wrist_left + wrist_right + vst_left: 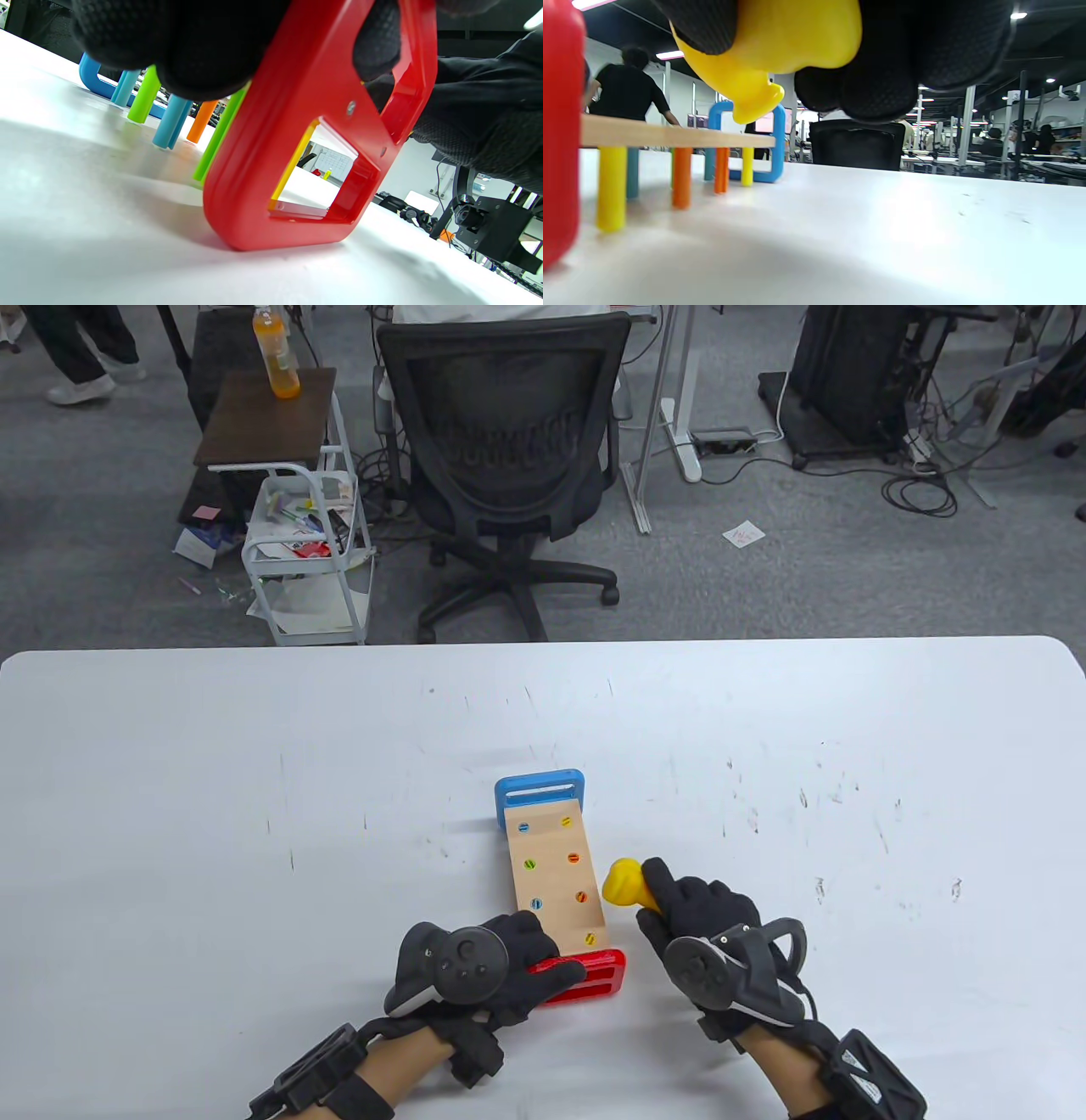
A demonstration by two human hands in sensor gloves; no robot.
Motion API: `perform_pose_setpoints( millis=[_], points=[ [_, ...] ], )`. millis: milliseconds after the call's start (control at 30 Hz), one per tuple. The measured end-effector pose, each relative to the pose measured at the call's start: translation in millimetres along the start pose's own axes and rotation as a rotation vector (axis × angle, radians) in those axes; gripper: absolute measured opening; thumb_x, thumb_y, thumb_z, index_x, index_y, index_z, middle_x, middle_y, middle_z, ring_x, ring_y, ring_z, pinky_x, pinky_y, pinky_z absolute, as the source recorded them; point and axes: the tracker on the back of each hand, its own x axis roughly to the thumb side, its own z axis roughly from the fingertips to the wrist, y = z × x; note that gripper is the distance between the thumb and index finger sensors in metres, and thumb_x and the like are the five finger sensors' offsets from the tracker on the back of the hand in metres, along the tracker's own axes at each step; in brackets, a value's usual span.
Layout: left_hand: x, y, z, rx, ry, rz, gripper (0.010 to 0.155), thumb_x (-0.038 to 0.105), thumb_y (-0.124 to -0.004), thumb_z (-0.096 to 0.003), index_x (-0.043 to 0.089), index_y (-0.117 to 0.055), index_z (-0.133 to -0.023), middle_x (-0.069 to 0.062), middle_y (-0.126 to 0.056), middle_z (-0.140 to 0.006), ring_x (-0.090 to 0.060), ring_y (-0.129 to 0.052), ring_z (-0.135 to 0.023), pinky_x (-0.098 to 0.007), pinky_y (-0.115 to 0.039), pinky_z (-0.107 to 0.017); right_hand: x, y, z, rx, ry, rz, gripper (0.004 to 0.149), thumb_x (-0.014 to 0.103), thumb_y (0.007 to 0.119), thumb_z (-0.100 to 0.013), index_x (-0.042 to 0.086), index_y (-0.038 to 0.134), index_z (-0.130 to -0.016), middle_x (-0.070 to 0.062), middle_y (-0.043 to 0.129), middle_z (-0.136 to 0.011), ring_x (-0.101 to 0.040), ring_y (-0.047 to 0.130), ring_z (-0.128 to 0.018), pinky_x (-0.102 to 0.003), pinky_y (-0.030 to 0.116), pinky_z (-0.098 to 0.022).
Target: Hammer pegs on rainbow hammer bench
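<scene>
Left hand (501, 967): your gloved fingers (203, 46) grip the red end frame (585, 976) of the hammer bench (556, 874); in the left wrist view one fingertip shows through the frame's upper slot.
Right hand (704, 916): your fingers wrap around the handle of the yellow hammer (625, 884); the handle itself is mostly hidden inside your fist.
Hammer head: it juts out past your right thumb, just beside the bench's right edge and apart from the board.
Bench: it stands on the white table (212, 814), running from your left-hand grip away to the blue end frame (540, 796) at the far end.
Pegs (551, 865): eight slotted tops sit about flush with the wooden board; below it, in the wrist views, green, blue, orange and yellow shafts reach down to the tabletop.
Surroundings: beyond the table's far edge you see a black office chair (505, 458) and a small cart (305, 551).
</scene>
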Motion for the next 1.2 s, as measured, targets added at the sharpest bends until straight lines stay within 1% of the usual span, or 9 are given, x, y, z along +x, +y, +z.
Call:
perform_pose_setpoints(
  millis=[300,400,467,567,733,900,1033,1133,1200],
  points=[
    [-1,0,0,-0.012,0.001,0.006,0.061,0.077,-0.057,-0.0481,0.03,-0.092,-0.064,0.002,-0.086,-0.073,-0.024,-0.096,-0.054,-0.041,-0.087,-0.045,-15,25,-10,0.124,0.133,0.151,0.059,0.036,0.064,-0.063,0.01,0.05,-0.114,-0.026,0.08,-0.095,-0.049,0.085,-0.071,-0.067,0.069,-0.059],
    [-1,0,0,-0.015,0.0,0.008,0.061,0.077,-0.057,-0.048,0.031,-0.092,-0.064,0.002,-0.086,-0.074,-0.025,-0.096,-0.055,-0.041,-0.087,-0.046,-17,33,-11,0.216,0.159,0.201,0.059,0.035,0.062,-0.064,0.011,0.046,-0.115,-0.028,0.076,-0.098,-0.051,0.082,-0.075,-0.069,0.066,-0.06],
    [-1,0,0,-0.018,-0.001,0.011,0.061,0.077,-0.057,-0.0479,0.03,-0.092,-0.065,0.002,-0.086,-0.074,-0.025,-0.096,-0.055,-0.041,-0.087,-0.046,-18,40,-11,0.314,0.175,0.219,0.061,0.033,0.061,-0.065,0.01,0.04,-0.116,-0.031,0.069,-0.102,-0.053,0.077,-0.079,-0.07,0.063,-0.062],
    [-1,1,0,-0.025,0.001,0.017,0.061,0.077,-0.057,-0.0481,0.031,-0.092,-0.066,0.002,-0.086,-0.074,-0.025,-0.096,-0.056,-0.041,-0.087,-0.047,-17,44,-12,0.345,0.186,0.214,0.063,0.031,0.062,-0.065,0.009,0.035,-0.117,-0.034,0.063,-0.105,-0.055,0.073,-0.081,-0.071,0.06,-0.063],
    [-3,3,2,-0.042,0.012,0.036,0.06,0.076,-0.058,-0.049,0.03,-0.091,-0.07,0.001,-0.085,-0.078,-0.026,-0.096,-0.06,-0.042,-0.087,-0.049,-15,56,-10,0.464,0.207,0.222,0.071,0.031,0.063,-0.065,0.0,0.023,-0.115,-0.034,0.062,-0.107,-0.054,0.075,-0.082,-0.07,0.062,-0.063],
    [-5,5,4,-0.026,0.0,0.048,0.061,0.074,-0.059,-0.0494,0.029,-0.092,-0.074,0.0,-0.087,-0.079,-0.026,-0.098,-0.061,-0.043,-0.087,-0.05,-14,57,-11,0.456,0.202,0.216,0.073,0.033,0.064,-0.064,-0.003,0.025,-0.115,-0.033,0.064,-0.106,-0.053,0.077,-0.081,-0.069,0.064,-0.063],
    [-3,12,6,0.002,-0.013,0.032,0.064,0.071,-0.059,-0.0505,0.027,-0.094,-0.08,-0.002,-0.089,-0.083,-0.027,-0.099,-0.063,-0.044,-0.087,-0.051,-18,51,-10,0.481,0.224,0.165,0.082,0.046,0.061,-0.064,-0.002,0.018,-0.115,-0.035,0.055,-0.111,-0.058,0.07,-0.086,-0.072,0.059,-0.065],
    [1,19,9,0.042,-0.016,0.003,0.066,0.071,-0.059,-0.0505,0.027,-0.094,-0.084,-0.003,-0.089,-0.087,-0.027,-0.099,-0.066,-0.045,-0.087,-0.052,-21,36,-8,0.415,0.228,0.097,0.084,0.049,0.06,-0.064,0.001,0.016,-0.116,-0.037,0.045,-0.115,-0.063,0.061,-0.092,-0.076,0.052,-0.066],
    [4,26,11,0.087,-0.027,-0.021,0.065,0.072,-0.059,-0.0505,0.028,-0.091,-0.086,-0.002,-0.088,-0.089,-0.027,-0.099,-0.067,-0.045,-0.087,-0.053,-22,24,-6,0.322,0.213,0.058,0.085,0.05,0.061,-0.063,0.0,0.016,-0.116,-0.036,0.044,-0.117,-0.064,0.059,-0.094,-0.079,0.046,-0.066]
  ],
)
